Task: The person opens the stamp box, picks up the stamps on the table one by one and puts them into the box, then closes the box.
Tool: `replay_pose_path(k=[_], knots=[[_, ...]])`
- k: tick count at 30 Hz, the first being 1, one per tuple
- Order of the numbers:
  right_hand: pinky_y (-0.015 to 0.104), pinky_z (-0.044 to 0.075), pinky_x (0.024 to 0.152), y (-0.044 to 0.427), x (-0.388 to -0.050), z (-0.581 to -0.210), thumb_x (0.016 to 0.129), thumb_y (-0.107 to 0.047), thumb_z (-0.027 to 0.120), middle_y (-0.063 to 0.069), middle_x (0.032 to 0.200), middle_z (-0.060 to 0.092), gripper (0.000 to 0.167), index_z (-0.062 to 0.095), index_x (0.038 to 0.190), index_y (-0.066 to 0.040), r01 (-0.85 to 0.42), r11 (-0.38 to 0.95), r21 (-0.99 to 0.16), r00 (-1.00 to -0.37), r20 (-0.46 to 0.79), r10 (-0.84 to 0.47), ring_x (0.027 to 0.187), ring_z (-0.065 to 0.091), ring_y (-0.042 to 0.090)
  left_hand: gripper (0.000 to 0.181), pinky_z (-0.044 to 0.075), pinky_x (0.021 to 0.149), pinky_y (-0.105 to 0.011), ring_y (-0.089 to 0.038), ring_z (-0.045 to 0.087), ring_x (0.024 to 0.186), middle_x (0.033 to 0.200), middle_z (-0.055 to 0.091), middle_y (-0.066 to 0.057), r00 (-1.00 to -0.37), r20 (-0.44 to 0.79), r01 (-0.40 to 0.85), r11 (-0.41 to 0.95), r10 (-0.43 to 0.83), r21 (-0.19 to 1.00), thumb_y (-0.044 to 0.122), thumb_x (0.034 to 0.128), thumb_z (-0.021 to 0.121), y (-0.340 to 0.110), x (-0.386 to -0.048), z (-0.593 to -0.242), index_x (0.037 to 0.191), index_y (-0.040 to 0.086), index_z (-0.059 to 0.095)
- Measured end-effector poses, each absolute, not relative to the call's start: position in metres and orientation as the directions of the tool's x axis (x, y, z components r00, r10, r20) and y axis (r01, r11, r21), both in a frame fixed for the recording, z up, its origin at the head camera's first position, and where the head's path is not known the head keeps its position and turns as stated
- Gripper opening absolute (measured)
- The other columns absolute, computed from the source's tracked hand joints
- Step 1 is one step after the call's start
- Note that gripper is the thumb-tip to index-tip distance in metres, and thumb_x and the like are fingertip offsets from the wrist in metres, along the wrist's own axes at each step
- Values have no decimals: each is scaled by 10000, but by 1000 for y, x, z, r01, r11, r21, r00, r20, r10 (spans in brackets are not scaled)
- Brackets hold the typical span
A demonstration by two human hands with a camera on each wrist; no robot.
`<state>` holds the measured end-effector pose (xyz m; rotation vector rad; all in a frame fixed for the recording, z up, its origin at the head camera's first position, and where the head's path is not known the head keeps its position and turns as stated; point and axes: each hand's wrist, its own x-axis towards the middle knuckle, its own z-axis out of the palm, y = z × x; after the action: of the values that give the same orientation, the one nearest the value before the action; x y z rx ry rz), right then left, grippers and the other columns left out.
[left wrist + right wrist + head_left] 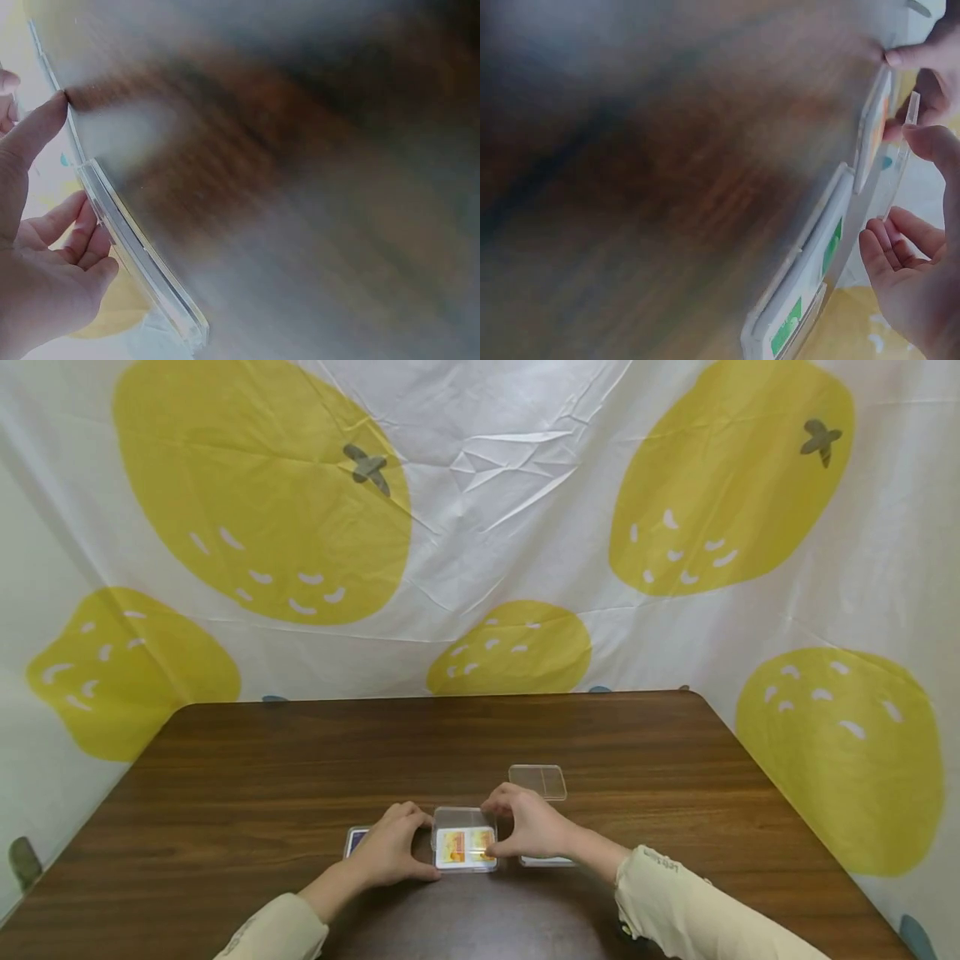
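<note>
A clear plastic box (pixel 465 867) lies in front of me in the head view, with two yellow-orange pictures (pixel 453 847) on its white insert. My left hand (pixel 388 847) holds its left side, thumb at the front corner and fingers towards the back. Over this box tilts a clear lid (pixel 900 169), which my right hand (pixel 534 827) pinches between thumb and fingers. To the left, a box with a purple face (pixel 356 838) is partly behind my left hand. A box with green pictures (pixel 795 300) lies to the right, mostly hidden by my right hand in the head view.
Another clear lid (pixel 537 782) lies flat on the dark wooden table (pixel 300 760), behind my right hand. A white cloth with yellow lemons (pixel 510 652) hangs beyond the table's far edge and down both sides.
</note>
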<state>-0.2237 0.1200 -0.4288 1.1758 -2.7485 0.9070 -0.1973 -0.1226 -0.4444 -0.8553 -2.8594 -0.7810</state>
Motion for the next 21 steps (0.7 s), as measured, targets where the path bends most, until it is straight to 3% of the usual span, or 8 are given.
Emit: replay_pose_path(k=[21], knots=[[224,441,738,119,-215,-440,601,-224,788,19,936,574,469,649,999,-20,-685,570,-454,-706,220,-674,820,528,124,568,428,798,-382,-200,475,924,945,543,-30,-840,189,535,715,509,450,326,596,820,-120,-197,-442,1018,6,617]])
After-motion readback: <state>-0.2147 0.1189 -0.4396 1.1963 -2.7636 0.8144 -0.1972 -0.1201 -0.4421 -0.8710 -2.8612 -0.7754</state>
